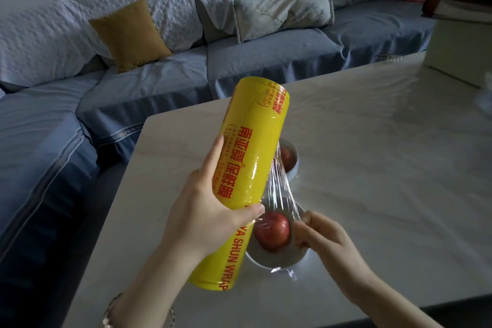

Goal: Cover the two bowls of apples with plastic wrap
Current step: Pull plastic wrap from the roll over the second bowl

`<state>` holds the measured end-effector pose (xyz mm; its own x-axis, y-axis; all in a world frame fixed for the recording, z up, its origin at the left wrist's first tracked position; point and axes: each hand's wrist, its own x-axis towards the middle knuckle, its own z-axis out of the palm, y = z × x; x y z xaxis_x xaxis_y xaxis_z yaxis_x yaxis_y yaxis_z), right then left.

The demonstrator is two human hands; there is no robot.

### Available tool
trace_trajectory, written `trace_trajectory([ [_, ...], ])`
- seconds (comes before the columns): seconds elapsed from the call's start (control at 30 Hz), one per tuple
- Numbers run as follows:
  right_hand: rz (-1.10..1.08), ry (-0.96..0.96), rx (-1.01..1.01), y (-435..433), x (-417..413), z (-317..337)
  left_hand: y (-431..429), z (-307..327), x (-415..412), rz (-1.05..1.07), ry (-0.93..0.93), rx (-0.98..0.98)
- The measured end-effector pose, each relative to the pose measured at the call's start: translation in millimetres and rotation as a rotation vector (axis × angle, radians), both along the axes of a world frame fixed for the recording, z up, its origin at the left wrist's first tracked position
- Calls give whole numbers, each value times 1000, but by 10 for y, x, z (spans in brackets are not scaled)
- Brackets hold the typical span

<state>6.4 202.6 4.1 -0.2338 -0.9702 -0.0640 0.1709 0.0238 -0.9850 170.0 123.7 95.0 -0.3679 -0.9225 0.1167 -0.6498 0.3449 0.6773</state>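
My left hand is curled round the yellow roll, held up over the table. My right hand pinches the wrap, which stretches down over the near bowl and its apple. I think this bowl is half done, with the wrap not torn off yet. The far bowl looks bare. The roll hides the left side of both bowls, and the clear wrap's edges are hard to see.

Dim, cool light; sheen on table; far corners seemingly blurred.
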Motion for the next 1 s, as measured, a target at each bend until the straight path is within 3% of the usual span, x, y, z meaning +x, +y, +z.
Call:
trace_trajectory([
  [0.13,80,-458,174,-266,-92,43,6,152,8,-106,27,37],
  [0.33,245,-553,117,-461,-182,339,14,221,-26,-146,56,104],
  [0.57,-7,-749,-25,-261,-135,401,95,45,-107,-44,-74,153],
  [0.7,-125,-714,12,-213,-172,369,137,-83,-253,-68,-176,149],
  [0.87,-187,-583,83,-235,-454,422,-27,-84,-464,-82,146,474],
  [1.0,-196,-570,119,-220,-599,404,-107,-7,-608,-84,200,671],
])
